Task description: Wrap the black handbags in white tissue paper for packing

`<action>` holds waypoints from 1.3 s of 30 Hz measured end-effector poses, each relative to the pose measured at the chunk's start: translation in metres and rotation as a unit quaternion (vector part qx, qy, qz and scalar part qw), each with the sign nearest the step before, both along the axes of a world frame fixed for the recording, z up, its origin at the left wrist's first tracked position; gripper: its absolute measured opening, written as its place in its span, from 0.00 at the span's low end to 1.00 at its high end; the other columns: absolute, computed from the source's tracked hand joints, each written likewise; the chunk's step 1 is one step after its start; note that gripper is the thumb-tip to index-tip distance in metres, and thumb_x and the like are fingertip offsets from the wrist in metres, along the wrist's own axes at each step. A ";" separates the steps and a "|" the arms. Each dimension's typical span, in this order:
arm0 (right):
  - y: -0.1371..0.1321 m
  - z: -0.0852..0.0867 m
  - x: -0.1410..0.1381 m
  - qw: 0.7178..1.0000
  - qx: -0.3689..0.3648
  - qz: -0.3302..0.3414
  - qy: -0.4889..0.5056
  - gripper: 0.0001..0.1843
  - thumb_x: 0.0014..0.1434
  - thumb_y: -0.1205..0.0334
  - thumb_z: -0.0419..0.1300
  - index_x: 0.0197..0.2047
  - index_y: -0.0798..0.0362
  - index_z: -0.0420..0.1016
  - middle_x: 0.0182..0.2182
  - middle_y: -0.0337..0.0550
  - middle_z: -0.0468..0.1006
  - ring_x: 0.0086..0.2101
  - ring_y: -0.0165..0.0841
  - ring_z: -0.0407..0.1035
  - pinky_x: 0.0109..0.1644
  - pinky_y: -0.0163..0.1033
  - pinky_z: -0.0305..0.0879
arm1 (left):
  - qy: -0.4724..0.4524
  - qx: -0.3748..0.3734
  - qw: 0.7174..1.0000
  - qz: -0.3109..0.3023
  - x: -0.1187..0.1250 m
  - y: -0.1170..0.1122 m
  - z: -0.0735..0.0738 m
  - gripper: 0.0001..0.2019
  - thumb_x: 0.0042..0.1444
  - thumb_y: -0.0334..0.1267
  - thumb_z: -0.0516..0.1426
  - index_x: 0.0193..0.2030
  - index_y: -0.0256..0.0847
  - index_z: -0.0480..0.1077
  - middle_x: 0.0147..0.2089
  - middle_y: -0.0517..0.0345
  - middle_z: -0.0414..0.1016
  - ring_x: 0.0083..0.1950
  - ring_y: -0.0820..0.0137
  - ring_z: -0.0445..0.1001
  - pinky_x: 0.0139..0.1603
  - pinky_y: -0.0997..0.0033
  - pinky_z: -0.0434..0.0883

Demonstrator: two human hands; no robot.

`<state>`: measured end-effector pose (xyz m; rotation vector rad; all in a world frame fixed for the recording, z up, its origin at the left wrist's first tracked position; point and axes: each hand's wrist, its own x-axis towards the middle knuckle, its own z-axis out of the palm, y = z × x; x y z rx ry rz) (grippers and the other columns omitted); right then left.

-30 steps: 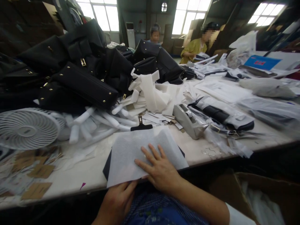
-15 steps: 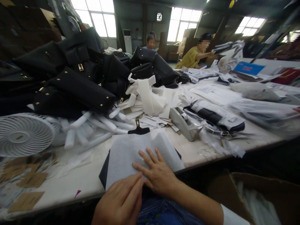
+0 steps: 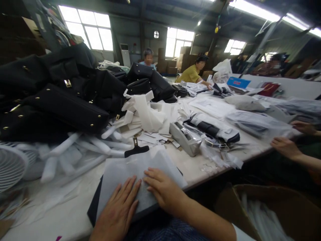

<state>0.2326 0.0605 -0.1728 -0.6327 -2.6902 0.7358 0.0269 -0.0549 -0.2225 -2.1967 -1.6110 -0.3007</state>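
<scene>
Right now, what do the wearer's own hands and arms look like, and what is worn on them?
Both the left hand and right hand are bare: no gloves, rings or watch visible. The right forearm is uncovered up to a short white sleeve at the frame's bottom edge. The left arm is out of view.

Left hand (image 3: 119,209) and right hand (image 3: 160,190) lie flat, palms down, on a white foam sheet (image 3: 125,170) covering a dark piece (image 3: 92,207) at the bench (image 3: 198,167) edge. Black bags (image 3: 62,107) are piled behind, left.
</scene>
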 end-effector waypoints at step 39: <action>0.024 -0.027 0.011 0.986 0.113 0.119 0.035 0.25 0.68 0.57 0.55 0.66 0.54 0.64 0.61 0.52 0.71 0.63 0.40 0.62 0.69 0.54 0.56 | 0.022 -0.040 0.998 -0.049 -0.019 0.004 0.021 0.29 0.64 0.45 0.54 0.70 0.42 0.56 0.69 0.53 0.62 0.64 0.60 0.69 0.58 0.58 0.75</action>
